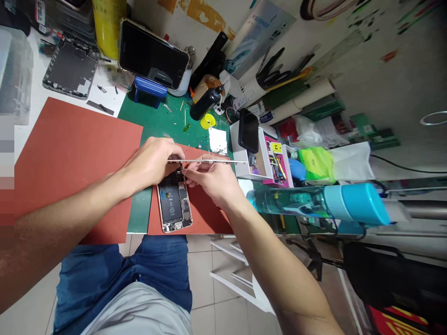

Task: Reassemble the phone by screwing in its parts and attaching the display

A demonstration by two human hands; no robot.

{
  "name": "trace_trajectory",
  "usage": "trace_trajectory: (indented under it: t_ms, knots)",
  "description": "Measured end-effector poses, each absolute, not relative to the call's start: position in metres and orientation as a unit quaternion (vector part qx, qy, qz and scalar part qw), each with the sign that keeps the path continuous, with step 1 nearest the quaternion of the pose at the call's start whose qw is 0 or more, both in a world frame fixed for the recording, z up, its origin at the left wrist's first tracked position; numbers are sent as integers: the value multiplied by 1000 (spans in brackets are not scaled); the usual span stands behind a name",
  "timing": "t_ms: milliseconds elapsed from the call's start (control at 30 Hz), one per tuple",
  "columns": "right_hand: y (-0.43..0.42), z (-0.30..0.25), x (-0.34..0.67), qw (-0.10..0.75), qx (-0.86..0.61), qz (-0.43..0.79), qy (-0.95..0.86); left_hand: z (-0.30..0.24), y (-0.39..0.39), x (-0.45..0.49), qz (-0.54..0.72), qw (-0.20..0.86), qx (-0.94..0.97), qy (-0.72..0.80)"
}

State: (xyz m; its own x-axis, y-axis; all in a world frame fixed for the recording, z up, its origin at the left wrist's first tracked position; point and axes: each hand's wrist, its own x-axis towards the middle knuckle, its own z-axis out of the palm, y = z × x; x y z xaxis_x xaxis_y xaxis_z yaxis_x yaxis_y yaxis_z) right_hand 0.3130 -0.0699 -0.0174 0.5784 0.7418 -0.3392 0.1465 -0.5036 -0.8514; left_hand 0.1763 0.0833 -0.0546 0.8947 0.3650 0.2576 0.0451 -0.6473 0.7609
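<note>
Workbench entry: green cutting mat (167, 118), partly under a red-brown sheet (78, 165). Opened gold-framed smartphone (171, 204) lay flat, battery exposed, just below the hands. Left hand (152, 160) and right hand (213, 179) closed narrowly, pinching a thin silver strip (223, 161) edge-on above it.

Count for the work area: two hands, the left hand (152, 160) and the right hand (209, 179), share one thin flat panel (207, 161), and one opened smartphone (173, 201) lies at lower centre. At upper left of the frame are one black-screened smartphone (153, 54), one bare phone housing (71, 68) and one blue plastic stand (150, 90). Across the bench are two red-orange mats (78, 158), one green mat (167, 116), one black glue bottle (206, 103) and, at right, one water bottle (314, 201) with one blue cap (356, 204).
</note>
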Motion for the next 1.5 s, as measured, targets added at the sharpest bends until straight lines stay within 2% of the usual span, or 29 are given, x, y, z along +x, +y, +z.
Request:
trace_trajectory:
  t_ms: [1500]
  knots:
    - [-68, -25, 314, 415, -778, 360, -306, -46, 83, 176, 176, 412, 885, 131]
